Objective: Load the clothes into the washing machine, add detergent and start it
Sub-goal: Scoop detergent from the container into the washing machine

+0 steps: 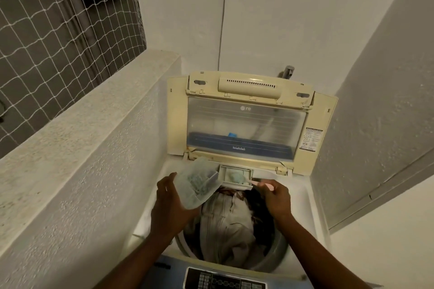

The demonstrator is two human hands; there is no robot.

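A top-loading washing machine (pixel 314 197) stands with its lid (pixel 246 122) raised. Light and dark clothes (pixel 227 223) fill the drum. My left hand (pixel 169 199) grips a translucent tub of blue-green detergent powder (pixel 199 183), tilted over the drum's far left rim. My right hand (pixel 277 197) pinches a pink scoop (pixel 260 183) whose tip reaches into the pulled-out detergent drawer (pixel 236 177) at the back of the opening. Pale powder lies in that drawer.
A rough concrete ledge (pixel 98 110) runs along the left, with a netted window (pixel 58 30) above it. White walls close in at the back and right. A tap (pixel 287 71) sticks out behind the lid. The control panel (pixel 225 281) sits at the near edge.
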